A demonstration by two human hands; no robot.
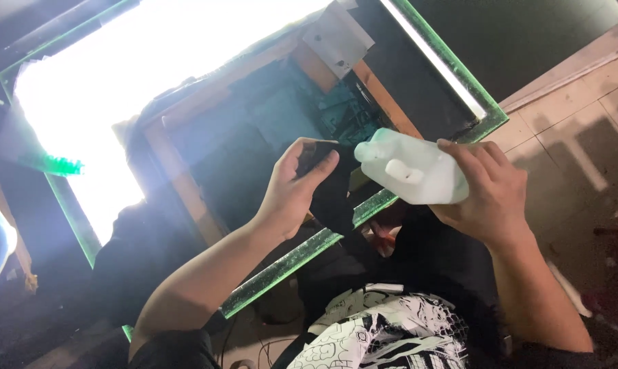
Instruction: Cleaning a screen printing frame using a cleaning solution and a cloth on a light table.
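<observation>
My right hand (490,195) grips a white plastic jug (411,171), tilted with its neck toward the left. My left hand (294,188) is closed on a dark cloth (329,198) just left of the jug's mouth. The cloth hangs down from my fingers over the near edge of a glass-topped light table (288,263). Both hands hover above that green glass edge. Whether the jug's mouth touches the cloth is not clear.
A wooden-framed screen (254,116) with a bluish mesh lies on the brightly lit glass. A grey metal bracket (336,37) sits at its far corner. Tiled floor (582,116) lies to the right. My patterned black and white shirt (384,335) shows below.
</observation>
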